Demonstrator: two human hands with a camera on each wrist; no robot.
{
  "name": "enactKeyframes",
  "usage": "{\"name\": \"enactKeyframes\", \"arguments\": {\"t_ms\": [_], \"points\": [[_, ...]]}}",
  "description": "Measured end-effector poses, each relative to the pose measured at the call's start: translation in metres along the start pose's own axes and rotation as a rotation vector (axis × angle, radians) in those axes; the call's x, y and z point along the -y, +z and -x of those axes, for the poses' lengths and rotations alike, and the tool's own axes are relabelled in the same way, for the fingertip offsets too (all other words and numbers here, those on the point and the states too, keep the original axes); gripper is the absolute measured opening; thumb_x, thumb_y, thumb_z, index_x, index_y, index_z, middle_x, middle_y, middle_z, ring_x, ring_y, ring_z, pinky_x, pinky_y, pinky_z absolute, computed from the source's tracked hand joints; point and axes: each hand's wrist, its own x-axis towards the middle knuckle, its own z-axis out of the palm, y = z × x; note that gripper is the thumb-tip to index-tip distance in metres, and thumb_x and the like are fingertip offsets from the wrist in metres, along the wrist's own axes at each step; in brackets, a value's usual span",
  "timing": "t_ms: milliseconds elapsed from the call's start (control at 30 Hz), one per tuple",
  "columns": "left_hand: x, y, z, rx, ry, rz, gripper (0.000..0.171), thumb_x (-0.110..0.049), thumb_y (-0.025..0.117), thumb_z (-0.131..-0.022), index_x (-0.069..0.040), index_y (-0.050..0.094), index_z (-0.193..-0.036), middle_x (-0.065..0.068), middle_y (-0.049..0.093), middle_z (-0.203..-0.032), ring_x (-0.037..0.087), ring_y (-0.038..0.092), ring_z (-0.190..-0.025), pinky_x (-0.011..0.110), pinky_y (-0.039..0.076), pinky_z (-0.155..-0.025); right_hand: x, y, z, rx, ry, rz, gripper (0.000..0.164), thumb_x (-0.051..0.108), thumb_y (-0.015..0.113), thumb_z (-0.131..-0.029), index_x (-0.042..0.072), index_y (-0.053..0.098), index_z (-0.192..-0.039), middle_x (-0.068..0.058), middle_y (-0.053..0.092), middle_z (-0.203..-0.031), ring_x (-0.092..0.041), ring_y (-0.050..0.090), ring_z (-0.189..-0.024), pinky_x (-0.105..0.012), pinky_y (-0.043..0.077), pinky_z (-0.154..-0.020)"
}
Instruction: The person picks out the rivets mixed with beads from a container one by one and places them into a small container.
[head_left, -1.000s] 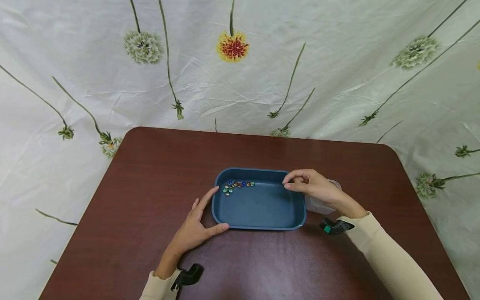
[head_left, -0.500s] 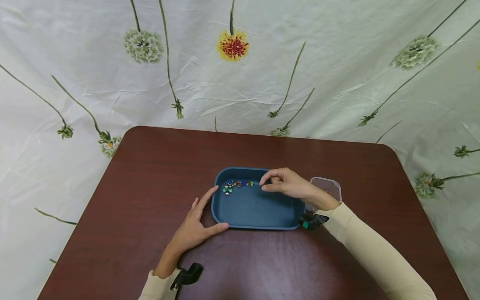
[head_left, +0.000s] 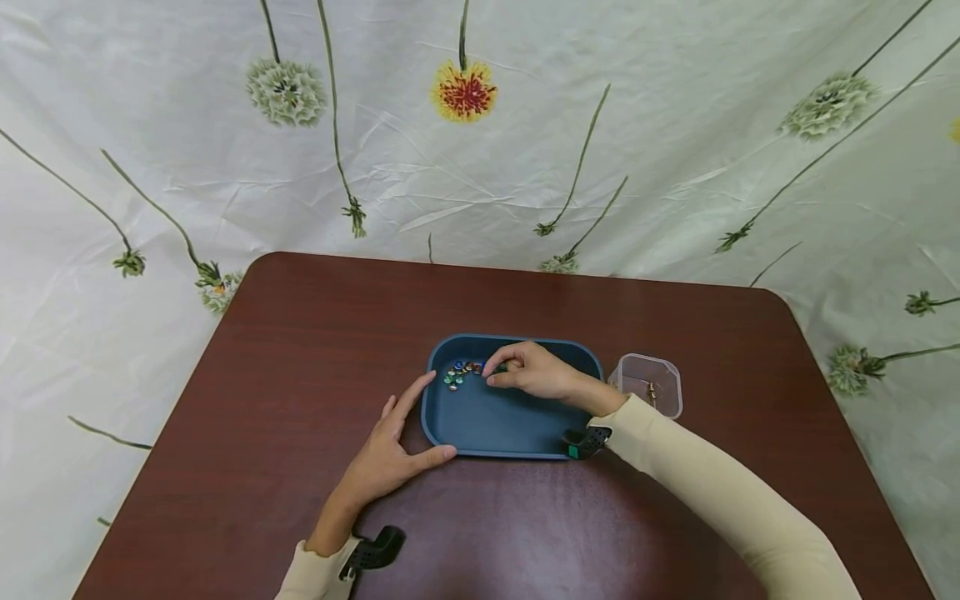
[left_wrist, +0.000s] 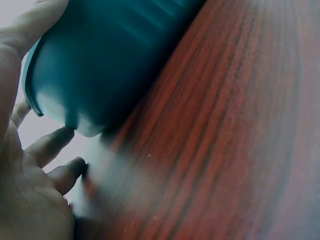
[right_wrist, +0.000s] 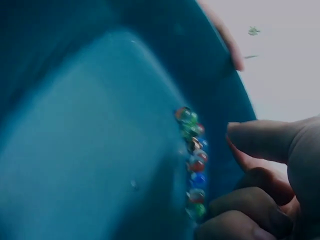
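Note:
A blue tray (head_left: pixel 510 435) sits on the brown table. Glass marbles (head_left: pixel 453 377) in several colours lie in its far left part; the right wrist view shows marbles (right_wrist: pixel 198 178) strung out in an uneven line near a wall. My left hand (head_left: pixel 384 457) has its fingers spread, index at the tray's left end and thumb at the near left corner. My right hand (head_left: pixel 532 372) is over the tray, index finger and thumb close together, covering the right end of the marble line. Nothing shows between those two fingers in the right wrist view.
A clear plastic box (head_left: pixel 670 390) with small gold-coloured pieces (head_left: pixel 652 392) in it stands just right of the tray, by my right forearm. A white flower-patterned cloth (head_left: pixel 480 167) hangs behind the table (head_left: pixel 330 333).
My right hand has travelled left across the tray to the marbles, its finger pose much the same. The plastic box has come out from behind it. My left hand has stayed put.

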Motion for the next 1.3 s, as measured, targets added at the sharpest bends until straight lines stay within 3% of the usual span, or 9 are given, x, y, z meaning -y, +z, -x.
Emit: {"name": "enactKeyframes", "arguments": {"t_ms": [267, 767, 1300], "points": [[0.0, 0.001, 0.004, 0.01, -0.009, 0.007, 0.099, -0.039, 0.082, -0.083, -0.03, 0.022, -0.161, 0.0, 0.029, -0.164, 0.03, 0.033, -0.149, 0.063, -0.001, -0.123, 0.0, 0.017, -0.012, -0.032, 0.026, 0.023, 0.024, 0.01, 0.068, -0.095, 0.002, 0.07, -0.118, 0.007, 0.031, -0.049, -0.008, 0.027, -0.044, -0.021, 0.031, -0.053], [0.001, 0.002, 0.009, 0.006, -0.023, 0.013, 0.098, -0.039, 0.081, -0.084, -0.033, 0.021, -0.161, 0.0, 0.027, -0.164, 0.033, 0.032, -0.149, 0.065, -0.001, -0.122, 0.005, 0.023, -0.023, 0.028, 0.037, 0.091, 0.027, 0.01, 0.066, -0.097, 0.004, 0.068, -0.123, 0.006, 0.036, -0.046, -0.006, 0.027, -0.039, -0.02, 0.028, -0.046], [-0.003, 0.0, -0.001, 0.004, -0.001, 0.013, 0.098, -0.038, 0.081, -0.084, -0.033, 0.021, -0.161, 0.001, 0.029, -0.164, 0.032, 0.033, -0.149, 0.064, 0.0, -0.123, 0.006, 0.018, -0.024, -0.028, -0.046, 0.401, 0.018, 0.016, 0.067, -0.097, 0.012, 0.072, -0.114, 0.006, 0.043, -0.049, -0.006, 0.034, -0.041, -0.019, 0.032, -0.044]]}}
